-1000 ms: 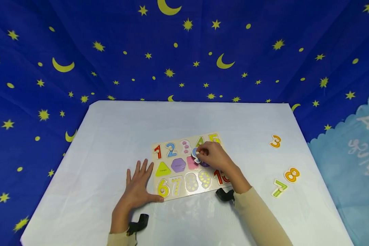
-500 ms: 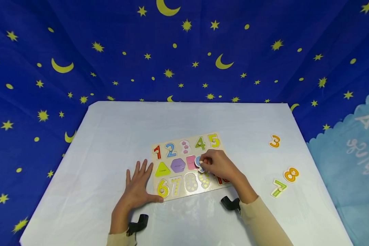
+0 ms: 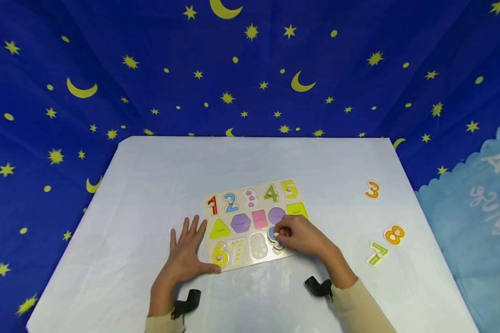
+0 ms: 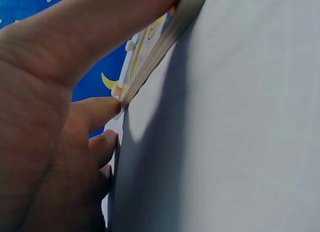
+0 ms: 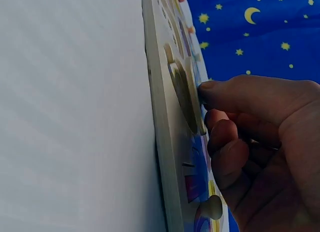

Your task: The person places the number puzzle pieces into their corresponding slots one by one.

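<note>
Puzzle board (image 3: 254, 222) flat on white table (image 3: 158, 175), near the front edge, with numbers along two rows and coloured shapes between them. Right hand (image 3: 302, 237) curled over the board's lower row, fingers and thumb pinching blue number piece (image 3: 273, 237) by its small knob, piece tilted and resting partly on the board at the slot just right of the empty dotted 8 recess (image 3: 259, 246). Seen from the right wrist view: same piece (image 5: 192, 100) standing proud of the board surface (image 5: 162, 142), fingertip (image 5: 212, 90) pressed against its rim, other fingers folded below. Left hand (image 3: 185, 256) spread flat on the table at the board's left end, fingers straight, thumb stretched along the near edge under the yellow 6 (image 3: 220, 254); holding nothing, only bracing the board. From the left wrist view: thumb (image 4: 100, 27) lying along the board's edge (image 4: 165, 37), remaining fingers pressed down on the table. Still seated in the board: red 1 (image 3: 212, 205), blue 2 (image 3: 231, 202), green 4 (image 3: 271, 193), yellow 5 (image 3: 289, 189), yellow triangle (image 3: 219, 229), purple hexagon (image 3: 240, 223), pink square (image 3: 259, 218). Loose on the table well to the right: orange 3 (image 3: 372, 190), orange 8 (image 3: 395, 235) and green 7 (image 3: 377, 254), the last two just beside each other. Blue cloth (image 3: 250, 69) with yellow stars and moons behind the table.
</note>
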{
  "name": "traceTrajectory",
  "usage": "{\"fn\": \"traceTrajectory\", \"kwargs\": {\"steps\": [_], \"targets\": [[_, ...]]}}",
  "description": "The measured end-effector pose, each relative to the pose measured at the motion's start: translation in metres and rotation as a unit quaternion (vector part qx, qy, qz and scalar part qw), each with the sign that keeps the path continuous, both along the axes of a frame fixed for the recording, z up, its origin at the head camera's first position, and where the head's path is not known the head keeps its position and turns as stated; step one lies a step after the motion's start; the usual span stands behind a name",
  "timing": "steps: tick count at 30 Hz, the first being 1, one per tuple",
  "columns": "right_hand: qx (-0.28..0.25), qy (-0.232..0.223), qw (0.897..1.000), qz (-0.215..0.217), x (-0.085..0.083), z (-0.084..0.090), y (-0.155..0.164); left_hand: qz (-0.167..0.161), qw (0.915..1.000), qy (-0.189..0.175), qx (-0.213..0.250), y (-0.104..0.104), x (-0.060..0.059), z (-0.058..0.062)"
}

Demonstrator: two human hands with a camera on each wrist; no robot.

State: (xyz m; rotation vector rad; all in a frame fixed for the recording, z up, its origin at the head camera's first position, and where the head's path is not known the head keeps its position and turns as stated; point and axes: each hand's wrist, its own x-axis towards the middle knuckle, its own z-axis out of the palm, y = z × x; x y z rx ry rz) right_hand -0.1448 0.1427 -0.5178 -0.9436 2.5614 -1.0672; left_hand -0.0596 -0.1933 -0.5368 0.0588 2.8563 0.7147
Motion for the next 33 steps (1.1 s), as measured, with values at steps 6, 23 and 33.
{"fn": "traceTrajectory", "kwargs": {"steps": [6,23,33], "targets": [[0.022,0.000,1.000,-0.001,0.0072,-0.0004,0.0001,-0.003,1.0000,0.001,0.003,0.0000,0.0002,0.0003],[0.056,0.039,0.998,0.001,0.0066,0.0074,-0.0046,-0.007,0.9999,0.007,0.005,0.0011,-0.0030,0.0039],[0.057,0.006,0.998,-0.011,0.0114,0.0059,-0.0046,-0.006,1.0000,-0.006,0.001,-0.0002,-0.0011,0.0030]]}}
